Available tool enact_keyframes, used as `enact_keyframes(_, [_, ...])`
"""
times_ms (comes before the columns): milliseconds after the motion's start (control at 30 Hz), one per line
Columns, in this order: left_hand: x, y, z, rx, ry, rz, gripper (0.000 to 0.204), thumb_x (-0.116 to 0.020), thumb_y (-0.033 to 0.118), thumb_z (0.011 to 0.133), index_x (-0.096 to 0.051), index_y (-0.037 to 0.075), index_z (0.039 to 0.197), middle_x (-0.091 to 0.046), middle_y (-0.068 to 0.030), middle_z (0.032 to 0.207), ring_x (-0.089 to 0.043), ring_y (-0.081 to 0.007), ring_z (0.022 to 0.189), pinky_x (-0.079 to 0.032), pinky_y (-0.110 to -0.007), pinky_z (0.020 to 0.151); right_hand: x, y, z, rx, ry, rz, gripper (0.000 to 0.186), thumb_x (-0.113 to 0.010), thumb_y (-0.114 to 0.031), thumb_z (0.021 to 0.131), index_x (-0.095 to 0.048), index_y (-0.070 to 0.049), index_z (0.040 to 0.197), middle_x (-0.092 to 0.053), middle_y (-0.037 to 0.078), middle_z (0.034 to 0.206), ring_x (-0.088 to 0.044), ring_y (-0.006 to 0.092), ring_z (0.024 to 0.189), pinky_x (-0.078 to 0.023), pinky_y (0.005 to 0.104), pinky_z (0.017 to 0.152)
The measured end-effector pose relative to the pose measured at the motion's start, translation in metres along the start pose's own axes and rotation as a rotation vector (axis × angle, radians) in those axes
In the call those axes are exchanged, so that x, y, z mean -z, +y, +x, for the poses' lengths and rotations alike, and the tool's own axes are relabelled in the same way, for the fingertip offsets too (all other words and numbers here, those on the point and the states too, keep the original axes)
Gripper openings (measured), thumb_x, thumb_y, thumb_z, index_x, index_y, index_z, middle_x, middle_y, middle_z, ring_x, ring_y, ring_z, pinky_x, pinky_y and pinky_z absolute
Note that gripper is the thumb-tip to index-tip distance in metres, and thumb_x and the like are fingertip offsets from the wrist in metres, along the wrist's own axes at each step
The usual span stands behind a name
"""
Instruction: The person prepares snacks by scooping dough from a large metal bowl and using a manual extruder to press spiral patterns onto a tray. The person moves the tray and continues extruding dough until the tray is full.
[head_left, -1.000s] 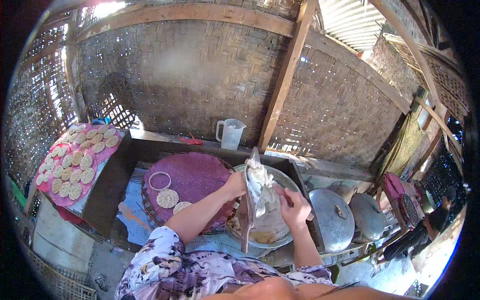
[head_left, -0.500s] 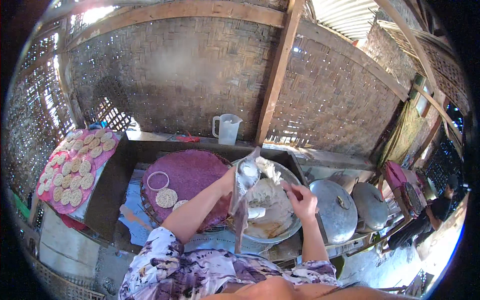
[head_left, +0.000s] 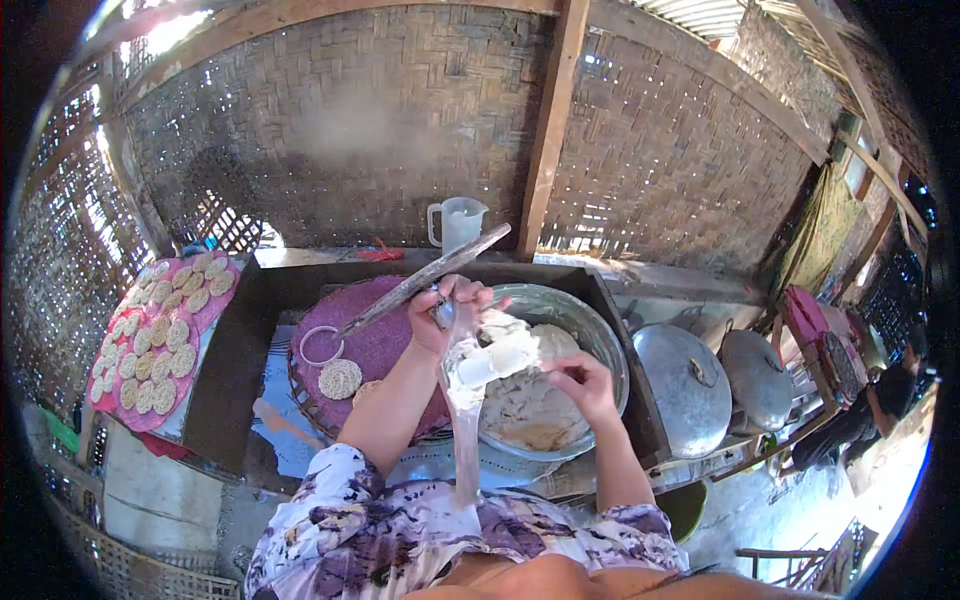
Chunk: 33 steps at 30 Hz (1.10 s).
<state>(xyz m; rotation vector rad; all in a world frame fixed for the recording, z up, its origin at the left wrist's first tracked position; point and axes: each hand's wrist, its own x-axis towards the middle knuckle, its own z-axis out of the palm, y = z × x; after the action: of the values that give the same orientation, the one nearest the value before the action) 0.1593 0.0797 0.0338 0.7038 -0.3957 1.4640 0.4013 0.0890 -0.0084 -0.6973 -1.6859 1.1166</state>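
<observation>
My left hand is wrapped round a two-armed wooden press held above the work table. One dark arm of it slants up to the right and the other points down toward me. A white cylinder smeared with dough sits on the press. My right hand is closed at the cylinder's right end, its fingertips on a lump of white dough; just how they grip it is hard to see. Below lies a wide metal basin with a mass of pale dough in it.
Left of the basin, a round tray with purple cloth bears a white ring and lacy dough discs. More discs lie on a pink cloth at far left. A jug stands behind; lidded pots stand right. Another person is at far right.
The press has turned in my left hand: its dark arm now swings out to the upper left and the white cylinder shows. My right hand has moved slightly up and left, to the cylinder's end.
</observation>
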Motion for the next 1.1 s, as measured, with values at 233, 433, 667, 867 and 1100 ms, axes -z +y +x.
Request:
enact_keyframes(233, [-0.002,-0.011,-0.011,0.03,-0.106,-0.006,0.013,-0.059,0.029,0.071,-0.057,0.019,0.078,-0.056,0.0013,0.078,-0.048,-0.0197,0.094,-0.014,-0.052,0.104,-0.016,-0.006,0.003,0.12,-0.096,-0.153,0.017,-0.072,-0.008,0.067,-0.063,-0.001,0.081,-0.062,0.002,0.068,-0.053,0.0051,0.06,-0.044,0.0219,0.053])
enact_keyframes(433, [0.002,-0.003,-0.018,-0.035,-0.103,0.02,0.013,-0.061,0.029,0.069,-0.057,0.019,0.076,-0.055,0.0019,0.076,-0.049,-0.0178,0.092,-0.013,-0.051,0.105,-0.001,0.011,-0.038,-0.028,-0.165,0.035,0.013,-0.067,0.0,0.071,-0.06,0.0,0.082,-0.063,0.004,0.081,-0.051,0.0052,0.065,-0.041,0.0204,0.057])
enact_keyframes(667, [-0.014,0.033,-0.001,-0.097,0.054,0.353,0.019,-0.065,0.023,0.066,-0.05,0.013,0.071,-0.045,-0.0004,0.078,-0.049,-0.0176,0.078,-0.041,-0.042,0.08,0.024,-0.042,-0.064,-0.24,-0.121,0.232,0.015,-0.064,0.004,0.072,-0.057,0.002,0.085,-0.061,0.006,0.082,-0.056,0.0115,0.076,-0.044,0.0223,0.067])
enact_keyframes(867, [-0.06,0.036,0.016,-0.238,-0.087,0.936,0.025,-0.069,0.003,0.059,-0.048,0.011,0.07,-0.043,-0.0013,0.081,-0.05,-0.0157,0.071,-0.045,-0.033,0.064,0.029,-0.034,-0.077,-0.412,0.074,0.03,0.018,-0.065,-0.012,0.075,-0.06,0.0,0.088,-0.058,0.001,0.074,-0.051,0.0068,0.068,-0.04,0.0197,0.06])
enact_keyframes(1100, [-0.059,0.031,0.008,0.082,0.085,0.639,0.02,-0.069,0.006,0.065,-0.051,0.002,0.072,-0.052,-0.0085,0.066,-0.055,-0.0198,0.062,-0.047,-0.031,0.052,-0.004,-0.017,-0.079,-0.482,0.038,0.141,0.017,-0.065,-0.014,0.076,-0.06,-0.001,0.086,-0.052,-0.003,0.066,-0.043,0.004,0.058,-0.032,0.0195,0.05])
